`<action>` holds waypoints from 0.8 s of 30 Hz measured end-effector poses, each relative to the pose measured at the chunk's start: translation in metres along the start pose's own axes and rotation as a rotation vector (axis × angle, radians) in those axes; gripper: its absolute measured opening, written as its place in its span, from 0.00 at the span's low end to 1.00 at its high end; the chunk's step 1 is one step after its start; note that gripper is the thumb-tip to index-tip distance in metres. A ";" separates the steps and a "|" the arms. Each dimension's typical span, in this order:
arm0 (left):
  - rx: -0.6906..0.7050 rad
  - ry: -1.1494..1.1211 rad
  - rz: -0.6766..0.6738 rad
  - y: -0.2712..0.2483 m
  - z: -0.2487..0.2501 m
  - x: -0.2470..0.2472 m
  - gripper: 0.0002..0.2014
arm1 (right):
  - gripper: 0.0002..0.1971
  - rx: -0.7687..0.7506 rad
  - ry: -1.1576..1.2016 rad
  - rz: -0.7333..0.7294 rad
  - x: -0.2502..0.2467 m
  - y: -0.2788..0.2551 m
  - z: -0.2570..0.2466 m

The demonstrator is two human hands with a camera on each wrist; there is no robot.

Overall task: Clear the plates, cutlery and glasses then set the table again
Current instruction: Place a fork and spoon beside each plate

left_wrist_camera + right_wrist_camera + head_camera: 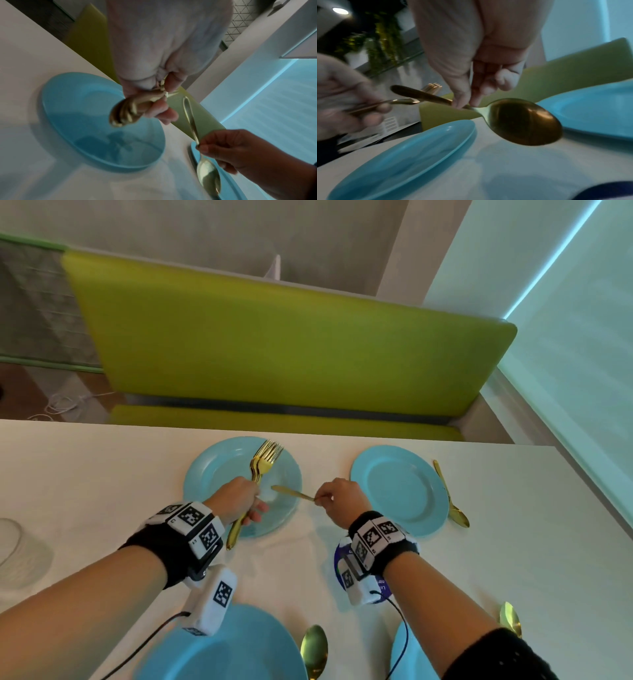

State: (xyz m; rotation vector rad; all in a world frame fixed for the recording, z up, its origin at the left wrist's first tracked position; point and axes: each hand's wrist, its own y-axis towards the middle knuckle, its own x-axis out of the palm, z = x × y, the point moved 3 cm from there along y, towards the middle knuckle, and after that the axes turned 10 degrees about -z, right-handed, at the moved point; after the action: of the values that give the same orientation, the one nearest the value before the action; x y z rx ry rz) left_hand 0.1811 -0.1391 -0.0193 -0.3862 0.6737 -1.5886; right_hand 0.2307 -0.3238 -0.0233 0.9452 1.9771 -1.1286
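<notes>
Glass [15, 546] at the left edge of the surface [85, 474], blurred. Left hand [236, 499] fisted round a bundle of gold forks [262, 465], tines up and away, handles sticking out below the fist, all held above the far-left blue plate [205, 470]. That plate sits near the far edge of the surface. Right hand [339, 496] pinches a gold spoon [522, 121] by the neck between thumb and fingertip; handle points left toward the forks, bowl hangs under the palm, clear of the surface, over the gap between the two far plates. Far-right blue plate [399, 491] near the far edge, with a second gold spoon [452, 498] lying just beside its right rim. Near edge: a blue plate [239, 645] under the left wrist, a spoon [313, 648] just right of it, another blue plate [400, 655] mostly hidden by the right forearm, and a spoon [510, 618] further right. Dark blue round label [342, 559] on the surface under the right wrist, text unreadable.
</notes>
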 end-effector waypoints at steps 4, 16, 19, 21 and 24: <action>-0.001 -0.023 0.073 0.003 -0.001 -0.019 0.11 | 0.13 0.240 0.084 -0.030 -0.001 0.025 0.013; -0.027 -0.073 0.055 0.015 -0.007 -0.035 0.11 | 0.19 0.296 -0.320 -0.329 0.021 0.070 0.001; -0.012 -0.073 0.061 0.017 -0.008 -0.039 0.11 | 0.18 0.273 -0.403 -0.361 0.027 0.071 -0.002; -0.005 -0.072 0.062 0.019 -0.009 -0.040 0.11 | 0.17 0.346 -0.306 -0.283 0.028 0.072 -0.003; 0.002 -0.071 0.057 0.020 -0.009 -0.042 0.11 | 0.15 0.369 -0.227 -0.243 0.024 0.064 -0.010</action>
State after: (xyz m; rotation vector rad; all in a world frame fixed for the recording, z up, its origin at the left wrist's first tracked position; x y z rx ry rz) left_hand 0.1972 -0.0969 -0.0330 -0.4159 0.6234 -1.5144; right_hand 0.2698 -0.2849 -0.0648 0.7249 1.7640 -1.7012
